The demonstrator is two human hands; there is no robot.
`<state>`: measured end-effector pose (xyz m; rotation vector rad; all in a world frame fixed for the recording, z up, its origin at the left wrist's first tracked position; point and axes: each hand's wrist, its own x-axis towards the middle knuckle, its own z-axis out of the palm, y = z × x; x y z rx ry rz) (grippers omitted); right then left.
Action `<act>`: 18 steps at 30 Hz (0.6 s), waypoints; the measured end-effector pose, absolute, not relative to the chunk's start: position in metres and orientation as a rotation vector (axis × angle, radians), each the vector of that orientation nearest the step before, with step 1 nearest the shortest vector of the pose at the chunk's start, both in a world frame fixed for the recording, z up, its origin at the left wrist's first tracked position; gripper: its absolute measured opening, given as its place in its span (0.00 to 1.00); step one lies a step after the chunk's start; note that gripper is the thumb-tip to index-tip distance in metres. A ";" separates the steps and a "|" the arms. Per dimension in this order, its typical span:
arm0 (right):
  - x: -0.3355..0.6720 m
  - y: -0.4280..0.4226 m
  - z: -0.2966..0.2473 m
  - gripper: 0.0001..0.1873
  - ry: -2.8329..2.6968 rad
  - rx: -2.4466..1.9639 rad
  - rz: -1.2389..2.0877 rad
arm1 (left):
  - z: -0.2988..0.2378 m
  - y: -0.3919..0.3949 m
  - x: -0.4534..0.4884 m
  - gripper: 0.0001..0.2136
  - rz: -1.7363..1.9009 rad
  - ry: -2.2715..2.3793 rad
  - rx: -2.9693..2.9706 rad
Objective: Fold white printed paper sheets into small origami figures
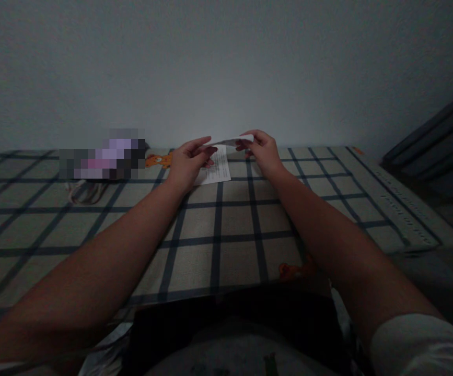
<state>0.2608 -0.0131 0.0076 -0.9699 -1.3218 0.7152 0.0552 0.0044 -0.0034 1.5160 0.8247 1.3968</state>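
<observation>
A white piece of paper [229,140] is stretched between my two hands above the table, seen nearly edge-on with its top side curved. My left hand [189,159] pinches its left end between thumb and fingers. At the other end, my right hand [263,149] grips it with bent fingers. Below and behind my left fingers, a printed sheet [220,169] with lines of small text lies on the checked cloth; part of it is hidden by the hand. Whether the two papers are joined I cannot tell.
A checked tablecloth [234,219] with bear prints covers the table up to a plain wall [226,68]. At the back left is a blurred-out purple and pink object [108,156], with a looped cord [87,194] in front. Dark ridged material [438,141] stands at the right.
</observation>
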 end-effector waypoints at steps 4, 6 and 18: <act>0.259 -0.016 0.009 0.08 -1.315 -0.958 0.729 | -0.001 0.001 0.054 0.08 1.368 0.853 1.605; 0.259 -0.016 0.009 0.10 -1.304 -0.968 0.735 | 0.000 0.000 0.054 0.08 1.365 0.881 1.638; 0.266 -0.008 0.002 0.16 -1.273 -0.991 0.781 | 0.001 -0.004 0.053 0.16 1.353 0.888 1.680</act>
